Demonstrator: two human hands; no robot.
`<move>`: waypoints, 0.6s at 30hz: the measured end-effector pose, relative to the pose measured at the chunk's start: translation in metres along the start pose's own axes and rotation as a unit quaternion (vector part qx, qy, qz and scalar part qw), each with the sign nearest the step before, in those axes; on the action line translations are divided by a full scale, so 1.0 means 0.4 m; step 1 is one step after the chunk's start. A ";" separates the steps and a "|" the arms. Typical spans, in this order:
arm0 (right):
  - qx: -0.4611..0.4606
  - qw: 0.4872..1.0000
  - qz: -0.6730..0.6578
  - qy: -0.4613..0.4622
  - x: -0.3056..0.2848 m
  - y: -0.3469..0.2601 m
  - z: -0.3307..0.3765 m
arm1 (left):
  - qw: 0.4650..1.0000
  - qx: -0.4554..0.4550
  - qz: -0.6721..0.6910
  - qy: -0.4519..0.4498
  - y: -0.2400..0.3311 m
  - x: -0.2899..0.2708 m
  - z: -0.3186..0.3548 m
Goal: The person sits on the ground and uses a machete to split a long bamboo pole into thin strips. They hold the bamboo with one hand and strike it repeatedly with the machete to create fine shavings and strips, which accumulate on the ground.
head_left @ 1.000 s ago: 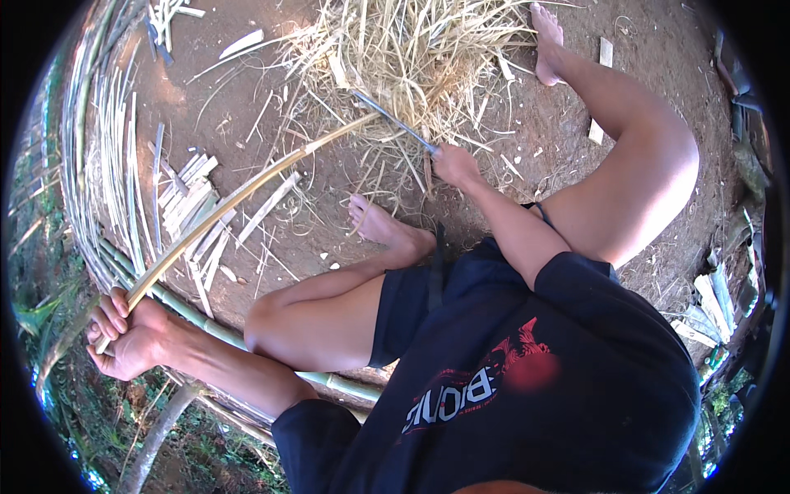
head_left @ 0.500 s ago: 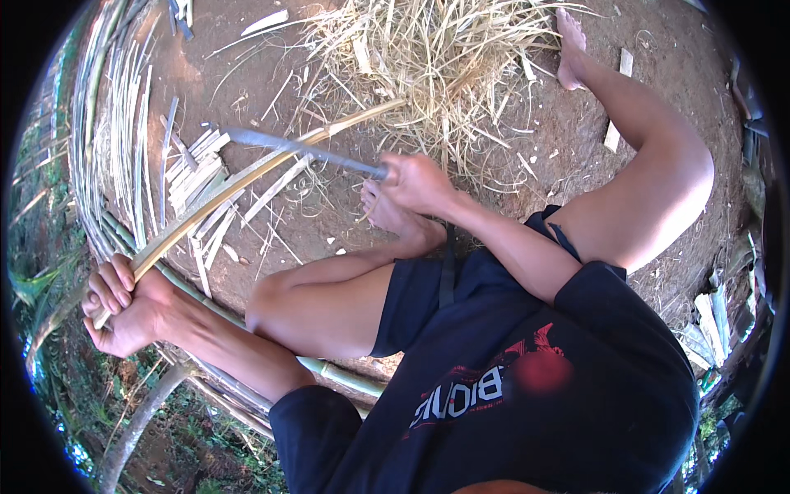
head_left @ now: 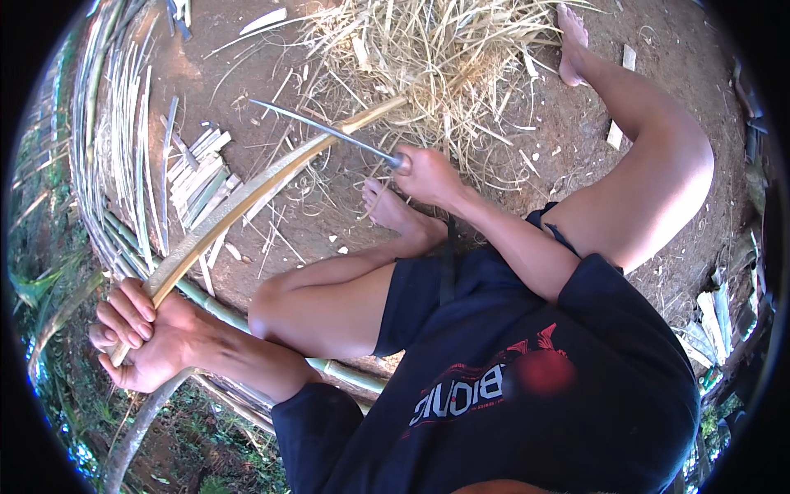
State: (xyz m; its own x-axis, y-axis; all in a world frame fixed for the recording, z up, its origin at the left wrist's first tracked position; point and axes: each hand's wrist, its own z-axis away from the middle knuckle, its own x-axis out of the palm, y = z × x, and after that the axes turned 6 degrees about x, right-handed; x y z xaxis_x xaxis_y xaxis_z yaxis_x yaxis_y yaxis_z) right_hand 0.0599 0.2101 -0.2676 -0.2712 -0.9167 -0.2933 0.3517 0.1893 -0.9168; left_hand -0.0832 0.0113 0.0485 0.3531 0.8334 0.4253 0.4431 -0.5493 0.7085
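My left hand (head_left: 144, 333) is closed around the near end of a long split bamboo strip (head_left: 234, 206). From there the strip slants up and away to the right, its far end reaching the heap of shavings. In my right hand (head_left: 429, 174) is the handle of a long-bladed knife (head_left: 329, 132), the fingers wrapped round it. The blade points up to the left and crosses the strip near its far end. Whether the edge touches the strip, I cannot tell.
Thin pale shavings (head_left: 436, 58) lie heaped ahead. Short split pieces (head_left: 202, 185) are stacked at the left, beside long thin strips (head_left: 132, 148). A green bamboo pole (head_left: 210, 303) runs past my left knee. Plants grow at the lower left.
My left hand has shifted slightly right and down with the bamboo strip. The knife has moved right and up along the strip toward its far end, and its blade has turned.
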 end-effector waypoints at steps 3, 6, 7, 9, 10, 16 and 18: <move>0.004 0.999 -0.006 -0.032 -0.006 -0.032 0.020 | 1.000 0.007 -0.007 -0.025 0.006 -0.001 0.003; -0.037 0.999 0.005 -0.031 -0.015 -0.044 0.026 | 1.000 0.005 -0.003 -0.026 -0.002 0.019 0.029; -0.012 1.000 0.003 -0.024 -0.007 -0.017 0.017 | 0.999 0.010 -0.015 -0.035 0.006 0.020 0.035; 0.019 0.999 0.039 0.012 0.002 0.018 -0.002 | 0.999 0.011 -0.019 -0.037 0.007 0.021 0.027; 0.012 1.000 0.025 -0.001 -0.004 0.000 -0.017 | 1.000 0.005 -0.014 -0.025 0.005 0.022 0.020; -0.057 0.998 0.024 0.019 0.005 -0.008 0.018 | 0.997 -0.010 -0.029 -0.067 0.013 0.048 0.052; 0.031 0.999 0.022 -0.015 -0.025 0.005 -0.021 | 0.997 -0.001 -0.039 -0.073 0.013 0.049 0.042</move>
State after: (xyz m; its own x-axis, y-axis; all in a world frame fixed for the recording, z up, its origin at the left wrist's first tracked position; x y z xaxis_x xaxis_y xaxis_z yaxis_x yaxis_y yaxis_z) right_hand 0.0558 0.2225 -0.2687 -0.2273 -0.9181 -0.3246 0.4176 0.2092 -0.8842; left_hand -0.0603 0.0239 0.0510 0.4339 0.8553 0.2831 0.4726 -0.4836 0.7367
